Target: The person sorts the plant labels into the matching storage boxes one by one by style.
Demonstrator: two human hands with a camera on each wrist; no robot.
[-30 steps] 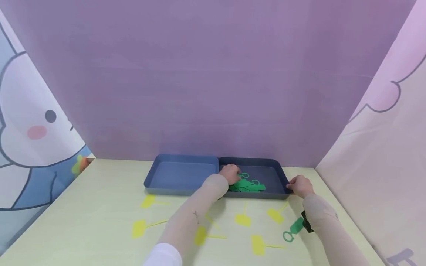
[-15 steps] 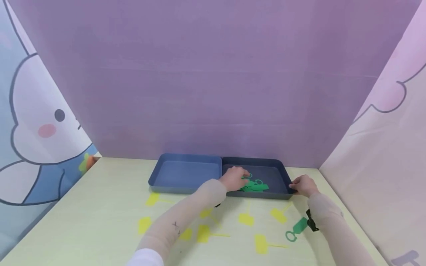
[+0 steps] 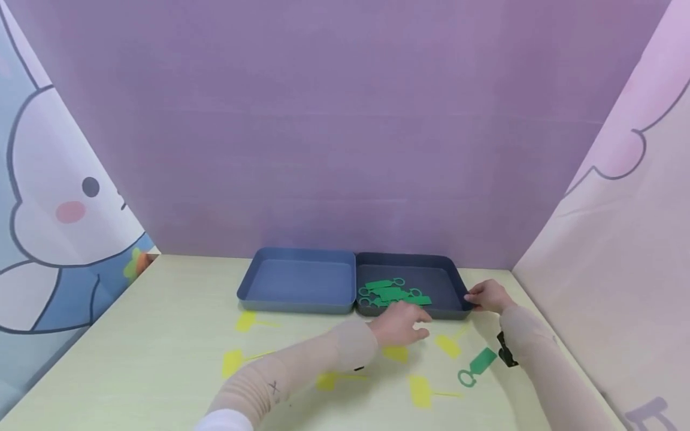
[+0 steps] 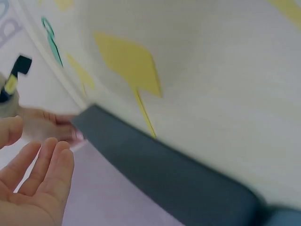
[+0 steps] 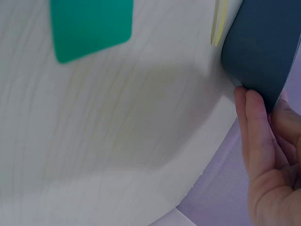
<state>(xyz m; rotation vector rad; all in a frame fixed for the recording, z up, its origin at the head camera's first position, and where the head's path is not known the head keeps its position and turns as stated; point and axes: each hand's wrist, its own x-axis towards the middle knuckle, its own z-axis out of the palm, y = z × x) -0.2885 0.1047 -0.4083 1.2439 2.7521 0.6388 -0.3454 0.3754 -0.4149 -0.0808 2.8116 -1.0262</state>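
Note:
My left hand [image 3: 400,324] hovers in front of the dark tray [image 3: 439,286], fingers loosely spread and holding nothing; the left wrist view shows that hand [image 4: 40,188] with its palm up to the camera. At the tray's right front corner, my right hand [image 3: 489,296] pinches the wall, thumb on the inner side and fingers [image 5: 258,127] along the outside. A pile of green ring-ended tags [image 3: 392,293] lies in the tray's left half. One more green tag [image 3: 477,366] is on the table near my right wrist.
An empty blue tray [image 3: 302,281] stands against the dark one's left side. Several yellow tags with thin stems [image 3: 420,392] are scattered on the table [image 3: 178,335], some partly behind my left arm. A purple panel [image 3: 345,131] rises behind the trays.
My left hand has come out of the dark tray, over its front wall toward me, leaving the green tags in full view. The right hand keeps its hold on the tray corner.

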